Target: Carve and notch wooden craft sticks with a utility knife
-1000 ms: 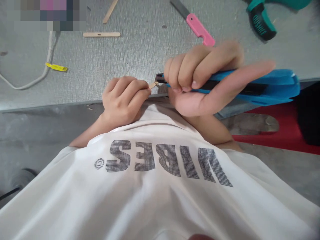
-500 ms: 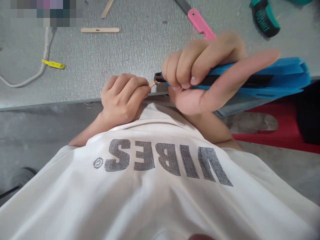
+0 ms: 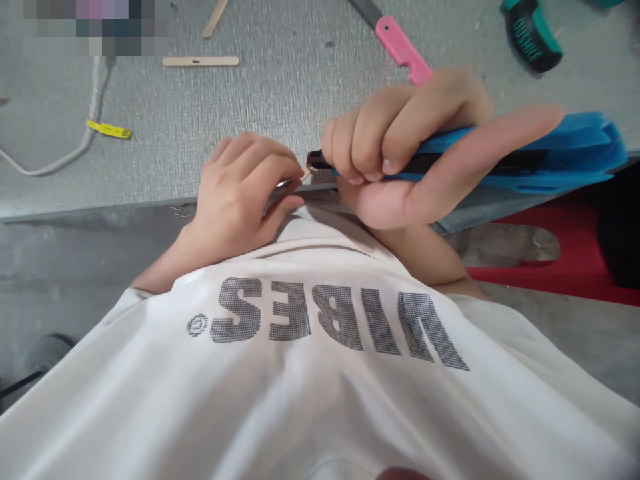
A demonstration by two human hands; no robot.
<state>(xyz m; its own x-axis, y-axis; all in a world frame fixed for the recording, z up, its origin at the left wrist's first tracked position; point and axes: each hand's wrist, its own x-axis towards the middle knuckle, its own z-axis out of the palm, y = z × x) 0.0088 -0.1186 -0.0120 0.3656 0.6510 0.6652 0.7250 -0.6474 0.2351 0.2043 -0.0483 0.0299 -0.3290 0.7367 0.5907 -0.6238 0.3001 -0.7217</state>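
Observation:
My right hand (image 3: 400,147) is wrapped round a blue utility knife (image 3: 580,150), its thumb stretched along the handle toward the back end. The knife's black nose (image 3: 315,160) points left, just above the near edge of the grey table. A small piece of wooden stick (image 3: 306,175) shows at that nose, beside the fingertips of my left hand (image 3: 240,187). The left fingers are curled over, with the index fingertip against the wood and the thumb lowered, a gap showing between them. Most of the wooden piece is hidden, and I cannot make out the blade.
Two pale craft sticks, a whole one (image 3: 201,61) and a part-seen one (image 3: 215,19), lie farther back on the table (image 3: 260,93). A pink-handled knife (image 3: 403,50), a black and teal object (image 3: 533,37) and a white cable (image 3: 90,113) with a yellow tag (image 3: 110,129) are there too. Red stool (image 3: 575,233) at right.
My left hand has shifted slightly left and its thumb has come away from the fingers, opening a gap. The knife in my right hand has barely moved.

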